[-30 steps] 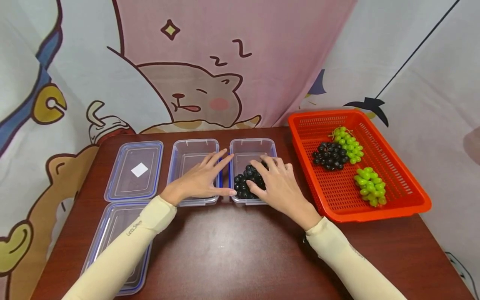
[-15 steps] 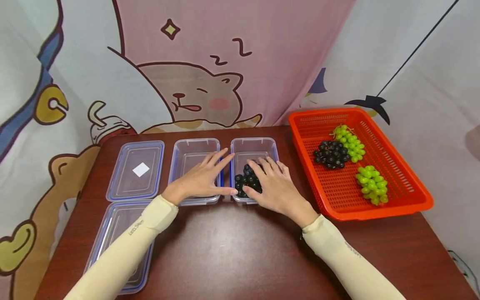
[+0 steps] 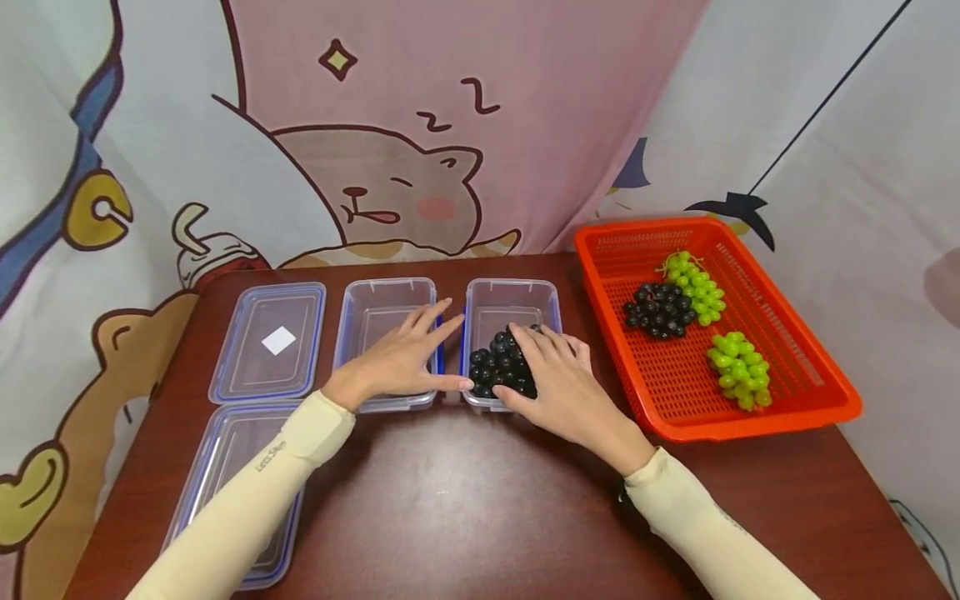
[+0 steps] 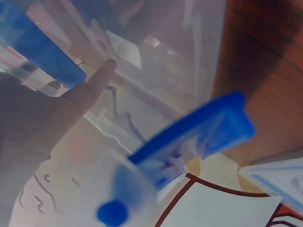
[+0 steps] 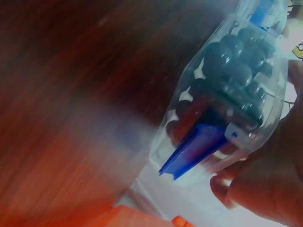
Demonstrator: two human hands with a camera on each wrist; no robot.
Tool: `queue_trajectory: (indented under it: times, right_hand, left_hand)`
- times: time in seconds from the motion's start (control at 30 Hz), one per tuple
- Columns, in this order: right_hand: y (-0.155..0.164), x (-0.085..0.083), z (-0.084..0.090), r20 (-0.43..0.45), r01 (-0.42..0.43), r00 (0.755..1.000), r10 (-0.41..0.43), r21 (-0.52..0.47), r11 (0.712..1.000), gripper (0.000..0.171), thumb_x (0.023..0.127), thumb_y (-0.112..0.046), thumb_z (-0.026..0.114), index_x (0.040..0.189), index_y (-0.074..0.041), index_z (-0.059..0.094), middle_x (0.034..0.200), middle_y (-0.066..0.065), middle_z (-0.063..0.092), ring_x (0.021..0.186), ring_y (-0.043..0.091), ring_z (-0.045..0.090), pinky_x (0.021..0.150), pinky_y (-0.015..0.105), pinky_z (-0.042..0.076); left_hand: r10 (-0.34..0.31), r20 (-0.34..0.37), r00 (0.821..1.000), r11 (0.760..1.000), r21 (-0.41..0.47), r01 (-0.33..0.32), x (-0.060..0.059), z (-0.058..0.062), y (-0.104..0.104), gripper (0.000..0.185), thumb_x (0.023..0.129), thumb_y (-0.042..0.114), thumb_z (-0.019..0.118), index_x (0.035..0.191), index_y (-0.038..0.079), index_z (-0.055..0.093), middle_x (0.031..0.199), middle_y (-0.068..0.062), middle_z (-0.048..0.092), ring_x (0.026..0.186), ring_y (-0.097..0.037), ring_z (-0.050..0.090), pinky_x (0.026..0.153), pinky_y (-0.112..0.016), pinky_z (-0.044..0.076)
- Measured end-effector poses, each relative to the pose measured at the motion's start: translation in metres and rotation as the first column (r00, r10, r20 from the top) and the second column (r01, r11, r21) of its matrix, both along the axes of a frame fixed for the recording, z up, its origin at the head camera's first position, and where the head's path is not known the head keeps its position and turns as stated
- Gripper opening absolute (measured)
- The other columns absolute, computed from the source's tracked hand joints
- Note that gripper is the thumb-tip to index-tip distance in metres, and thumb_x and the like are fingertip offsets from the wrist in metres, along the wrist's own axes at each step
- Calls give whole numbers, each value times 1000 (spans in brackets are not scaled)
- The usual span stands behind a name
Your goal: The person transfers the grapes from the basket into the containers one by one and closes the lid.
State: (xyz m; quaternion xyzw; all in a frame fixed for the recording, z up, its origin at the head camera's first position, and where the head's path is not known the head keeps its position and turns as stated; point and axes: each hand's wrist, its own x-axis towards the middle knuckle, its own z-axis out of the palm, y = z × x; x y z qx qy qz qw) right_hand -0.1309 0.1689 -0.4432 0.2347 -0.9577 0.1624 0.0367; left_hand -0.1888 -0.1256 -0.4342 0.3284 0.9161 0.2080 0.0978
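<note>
Two clear plastic containers with blue clips stand side by side. My left hand (image 3: 396,360) lies across the left container (image 3: 378,302), fingers spread over its right edge and thumb tip near the right container's front corner. A bunch of black grapes (image 3: 491,367) lies in the near part of the right container (image 3: 513,297). My right hand (image 3: 564,385) is arched over these grapes and the right wall, partly hiding both, with thumb and index finger apart. Through the wall in the right wrist view the grapes (image 5: 229,66) show, with my fingers (image 5: 260,189) beside it.
Two clear lids with blue seals, the far lid (image 3: 251,333) and the near lid (image 3: 225,454), lie at the left. A red basket (image 3: 626,371) at the right holds black grapes (image 3: 660,310) and two green bunches (image 3: 738,367). A printed curtain (image 3: 540,100) hangs behind.
The right container has slid slightly right, widening the gap between the containers. My right hand has moved right and its fingers bend more. The left hand stays in place.
</note>
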Motion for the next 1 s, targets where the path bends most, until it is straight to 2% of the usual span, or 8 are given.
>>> queue_trajectory:
  times: [0.17, 0.27, 0.37, 0.47, 0.57, 0.67, 0.83, 1.0]
  right_hand:
    - [10, -2, 3, -7, -14, 1000, 14, -53, 998, 105, 93, -72, 70, 171, -11, 33, 169, 19, 40, 148, 44, 42, 114, 68, 26]
    - [15, -1, 5, 31, -1, 1000, 3, -77, 997, 119, 86, -74, 79, 171, -9, 29, 174, 20, 30, 156, 46, 30, 116, 69, 25]
    - [17, 1, 6, 92, 17, 996, -10, -75, 997, 129, 78, -74, 87, 171, -9, 27, 175, 22, 27, 160, 51, 19, 117, 72, 24]
    - [17, 3, 5, 122, 21, 992, -13, -71, 997, 133, 72, -70, 94, 170, -8, 28, 172, 24, 31, 157, 53, 25, 115, 72, 26]
    - [16, 4, 1, 102, 11, 995, -4, -68, 998, 129, 73, -66, 96, 167, -6, 32, 161, 25, 43, 148, 51, 39, 113, 71, 31]
    - [14, 5, -4, 59, 15, 998, -12, -62, 998, 121, 73, -62, 96, 161, -2, 39, 143, 23, 53, 136, 47, 50, 110, 68, 34]
    - [14, 6, -6, -8, 29, 1000, -30, -57, 998, 111, 70, -60, 98, 148, 3, 50, 132, 22, 61, 129, 49, 54, 109, 67, 35]
    - [12, 6, -6, -66, 43, 997, -48, -84, 996, 98, 65, -59, 102, 130, 1, 59, 122, 19, 69, 121, 47, 58, 107, 64, 33]
  left_hand:
    - [-3, -10, 1000, 1000, -21, 3, 0, 1, 1, 115, 93, 74, 73, 178, 24, 14, 181, -18, 4, 159, -58, 17, 110, -78, 39]
    - [-19, -15, 1000, 1000, -20, 19, -1, 4, 2, 109, 93, 73, 74, 177, 28, 21, 181, -19, 3, 158, -59, 17, 107, -79, 41]
    - [-20, -2, 1000, 999, -26, 20, -2, 6, 3, 107, 93, 73, 74, 177, 32, 22, 181, -17, 2, 159, -58, 16, 105, -79, 43]
    - [-10, 13, 1000, 999, -39, 10, -3, 6, 3, 107, 91, 76, 74, 176, 34, 23, 181, -17, 3, 160, -57, 15, 103, -79, 44]
    - [-7, 11, 1000, 999, -46, 8, -4, 5, 4, 108, 91, 78, 73, 176, 35, 23, 181, -18, 7, 159, -57, 17, 102, -79, 46]
    - [-9, 10, 1000, 999, -45, 9, -3, 3, 4, 108, 91, 78, 72, 176, 34, 23, 180, -19, 10, 159, -57, 18, 101, -79, 46]
    - [-7, 15, 1000, 999, -42, 8, -2, 4, 5, 108, 92, 77, 73, 176, 33, 22, 180, -19, 11, 158, -58, 18, 101, -78, 47]
    - [-5, 15, 1000, 999, -38, 6, -1, 6, 4, 108, 92, 76, 73, 177, 32, 22, 179, -20, 12, 159, -56, 19, 103, -78, 46]
